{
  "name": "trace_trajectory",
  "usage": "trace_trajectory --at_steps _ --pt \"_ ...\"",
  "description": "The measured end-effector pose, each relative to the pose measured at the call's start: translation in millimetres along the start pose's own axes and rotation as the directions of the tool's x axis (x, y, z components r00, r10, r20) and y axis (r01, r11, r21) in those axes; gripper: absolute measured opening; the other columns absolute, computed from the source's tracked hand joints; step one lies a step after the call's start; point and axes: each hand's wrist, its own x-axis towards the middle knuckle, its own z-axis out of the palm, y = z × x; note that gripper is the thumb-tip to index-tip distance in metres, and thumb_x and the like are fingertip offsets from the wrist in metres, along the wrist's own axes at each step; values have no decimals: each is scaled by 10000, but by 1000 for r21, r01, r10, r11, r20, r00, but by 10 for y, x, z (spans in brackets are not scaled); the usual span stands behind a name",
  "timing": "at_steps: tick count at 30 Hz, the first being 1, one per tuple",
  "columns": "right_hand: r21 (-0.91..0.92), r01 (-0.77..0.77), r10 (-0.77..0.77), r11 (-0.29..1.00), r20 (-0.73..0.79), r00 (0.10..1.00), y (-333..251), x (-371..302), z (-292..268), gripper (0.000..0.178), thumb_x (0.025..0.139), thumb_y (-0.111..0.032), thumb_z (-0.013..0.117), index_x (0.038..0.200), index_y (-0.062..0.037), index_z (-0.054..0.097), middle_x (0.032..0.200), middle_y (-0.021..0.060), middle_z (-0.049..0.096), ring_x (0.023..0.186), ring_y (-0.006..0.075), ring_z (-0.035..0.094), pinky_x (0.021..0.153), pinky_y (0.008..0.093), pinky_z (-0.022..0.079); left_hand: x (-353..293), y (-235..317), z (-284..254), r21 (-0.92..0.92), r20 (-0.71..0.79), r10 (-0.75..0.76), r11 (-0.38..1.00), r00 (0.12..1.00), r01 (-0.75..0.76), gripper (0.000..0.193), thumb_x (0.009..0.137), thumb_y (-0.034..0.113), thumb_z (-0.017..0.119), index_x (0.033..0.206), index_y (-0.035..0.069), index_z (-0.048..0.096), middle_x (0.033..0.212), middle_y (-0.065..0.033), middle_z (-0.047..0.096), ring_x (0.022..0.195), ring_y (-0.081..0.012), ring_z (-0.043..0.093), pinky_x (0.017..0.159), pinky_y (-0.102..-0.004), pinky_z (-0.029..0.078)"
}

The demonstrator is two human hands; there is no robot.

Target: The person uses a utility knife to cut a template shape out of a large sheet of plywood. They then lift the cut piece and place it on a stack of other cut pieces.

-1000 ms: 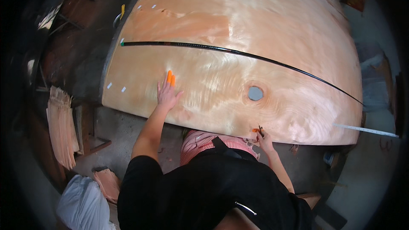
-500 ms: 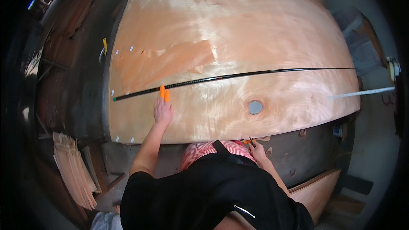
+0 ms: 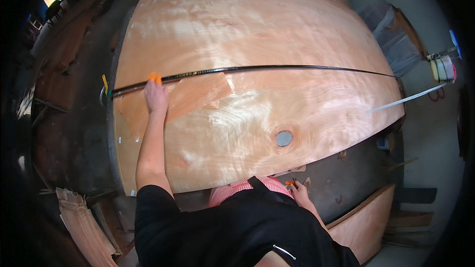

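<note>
One long black rod (image 3: 247, 67), tapering rightward, laid across a broad wood sheet (image 3: 237, 24) from its left edge to near its right, and passing along the upper side of a torn veneer piece (image 3: 200, 100). Left hand (image 3: 157, 98), arm outstretched, with orange-covered fingers (image 3: 155, 77) at the rod near its thicker left end; whether they grasp it or merely rest there cannot be told from this angle. Right hand (image 3: 300, 193), fingers closed on a small dark tool (image 3: 294, 182), at the sheet's near edge, below a round hole (image 3: 284, 138).
</note>
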Motion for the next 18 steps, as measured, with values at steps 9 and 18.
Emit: trace_trajectory --at_steps 9,18 --pt "-113 31 -29 993 12 999 -264 1 -37 194 855 -180 476 843 -5 559 604 26 533 536 81 473 498 234 376 -926 365 586 -170 272 252 962 929 -212 436 749 264 550 1140 89 473 1276 -101 360 1170 -242 336 955 -419 279" --pt "-176 120 -114 977 41 993 -92 144 96 230 816 -242 503 907 -51 592 584 118 572 520 220 569 514 317 441 -862 488 586 -324 150 72 946 986 -19 191 783 213 518 896 72 582 855 -112 600 783 -264 575 692 -376 450"
